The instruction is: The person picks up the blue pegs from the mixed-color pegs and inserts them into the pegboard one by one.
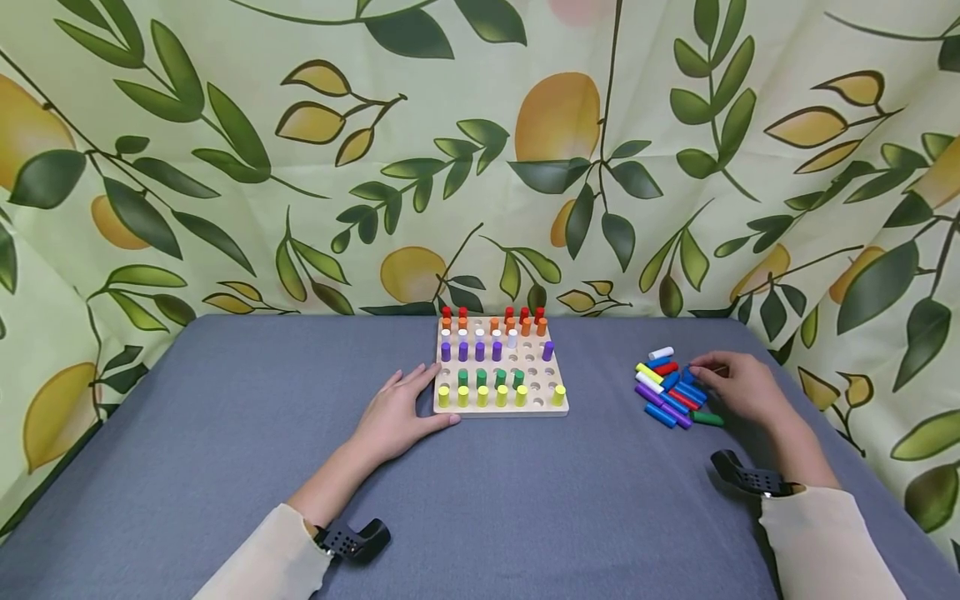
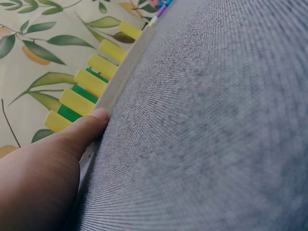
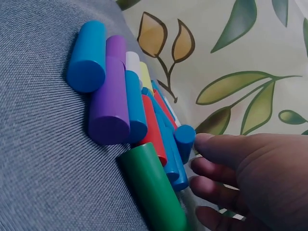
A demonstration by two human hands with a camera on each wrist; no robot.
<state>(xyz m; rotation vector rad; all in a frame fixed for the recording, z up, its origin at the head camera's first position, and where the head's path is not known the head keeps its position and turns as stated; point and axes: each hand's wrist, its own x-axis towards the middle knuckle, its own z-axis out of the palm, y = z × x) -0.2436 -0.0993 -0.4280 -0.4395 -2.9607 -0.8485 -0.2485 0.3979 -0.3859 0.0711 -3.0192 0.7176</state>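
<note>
A pale wooden pegboard (image 1: pixel 531 410) stands at the far middle of the table, with rows of red, orange, white, purple, green and yellow pegs in its holes. My left hand (image 1: pixel 397 417) rests at its near left corner, fingers along the left side and thumb on the front edge, as the left wrist view also shows. On the right lies a loose pile of coloured pegs. My right hand (image 1: pixel 738 385) is at the pile's right side and pinches a blue peg (image 3: pixel 185 139) with its thumb; the opposing fingertip is hidden in the right wrist view.
Nearest the right hand in the pile lies a green peg (image 3: pixel 153 187), beside purple pegs (image 3: pixel 109 110) and a blue one (image 3: pixel 86 57). Grey cloth (image 1: pixel 525 508) covers the table. A leaf-and-fruit patterned curtain (image 1: pixel 465 83) hangs behind and at both sides.
</note>
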